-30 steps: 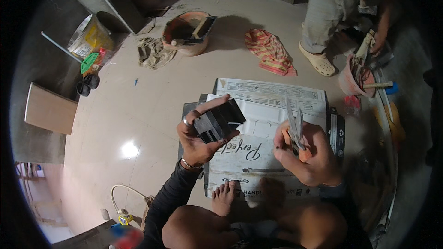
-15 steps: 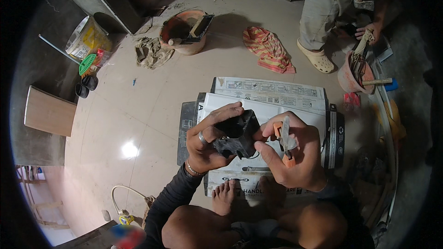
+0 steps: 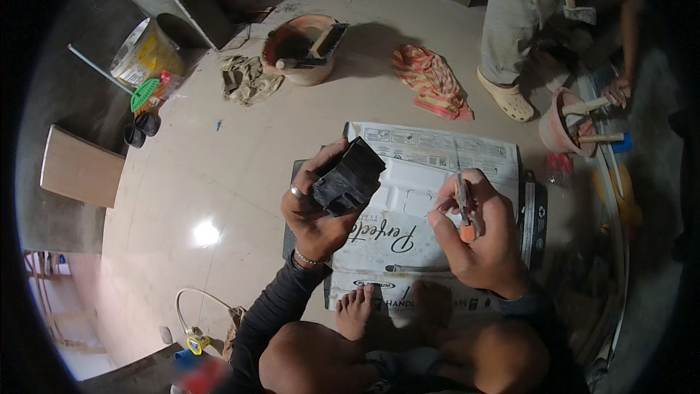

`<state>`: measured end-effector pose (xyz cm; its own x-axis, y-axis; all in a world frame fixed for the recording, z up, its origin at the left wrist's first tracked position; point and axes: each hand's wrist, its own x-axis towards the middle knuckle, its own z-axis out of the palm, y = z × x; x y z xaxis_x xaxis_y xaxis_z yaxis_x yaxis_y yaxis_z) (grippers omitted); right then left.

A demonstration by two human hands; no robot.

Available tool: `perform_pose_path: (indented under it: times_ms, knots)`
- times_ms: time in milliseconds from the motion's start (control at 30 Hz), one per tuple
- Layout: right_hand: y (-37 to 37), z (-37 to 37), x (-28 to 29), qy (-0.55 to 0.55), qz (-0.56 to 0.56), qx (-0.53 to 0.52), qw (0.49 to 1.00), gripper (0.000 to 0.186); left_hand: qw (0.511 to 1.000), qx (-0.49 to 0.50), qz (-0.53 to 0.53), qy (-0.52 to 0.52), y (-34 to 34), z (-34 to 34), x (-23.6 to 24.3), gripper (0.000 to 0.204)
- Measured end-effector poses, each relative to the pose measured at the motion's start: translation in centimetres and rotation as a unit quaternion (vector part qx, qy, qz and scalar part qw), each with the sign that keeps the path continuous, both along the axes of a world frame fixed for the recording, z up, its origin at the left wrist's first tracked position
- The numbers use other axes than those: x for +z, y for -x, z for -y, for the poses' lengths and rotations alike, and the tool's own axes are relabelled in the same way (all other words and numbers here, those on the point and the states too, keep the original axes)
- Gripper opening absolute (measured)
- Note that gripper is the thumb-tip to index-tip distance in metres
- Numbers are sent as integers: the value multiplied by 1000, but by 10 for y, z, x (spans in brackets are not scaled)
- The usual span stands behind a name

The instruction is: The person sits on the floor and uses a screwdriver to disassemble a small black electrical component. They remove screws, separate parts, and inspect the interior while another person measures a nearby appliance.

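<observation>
My left hand (image 3: 315, 208) is closed round a small black plastic box (image 3: 348, 177), held up above the cardboard with its hollow side turned away from view. To the right and apart from it, my right hand (image 3: 485, 237) is closed on a small tool with orange parts and a grey metal blade (image 3: 461, 201); its exact kind I cannot make out. Beneath both hands lies flattened white printed cardboard (image 3: 430, 261) on the tiled floor, with a white moulded piece (image 3: 414, 184) on it. My bare feet (image 3: 356, 306) rest at its near edge.
A co-worker in grey trousers (image 3: 510, 22) is at the far right, one hand (image 3: 617, 92) by a handle in a pink bucket (image 3: 560, 131). Further off are an orange basin (image 3: 321, 73), a striped cloth (image 3: 432, 82) and a white-yellow bucket (image 3: 149, 51). A board (image 3: 82, 168) leans left.
My hands have moved apart. The black box has been turned, hiding its opening, while the tool tilts differently in my right hand. The co-worker's lower hand has shifted right.
</observation>
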<state>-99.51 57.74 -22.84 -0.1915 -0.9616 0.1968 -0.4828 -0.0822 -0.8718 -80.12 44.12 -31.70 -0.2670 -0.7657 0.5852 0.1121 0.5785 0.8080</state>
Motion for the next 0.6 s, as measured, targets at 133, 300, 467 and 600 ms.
perform_pose_path:
  times_ms: [133,300,467,600]
  knots:
    - [3,-3,5,-27,-91,20,995,26,999,-16,-10,51,-9,6,3,62]
    - [-12,-2,-8,-49,-75,30,996,26,996,-32,-13,80,-7,0,-1,66]
    - [-16,0,-14,6,-99,36,994,25,975,-45,-32,214,-8,13,-5,79]
    - [-16,-3,-15,-2,-113,52,992,22,974,-55,-20,220,-11,10,-4,83]
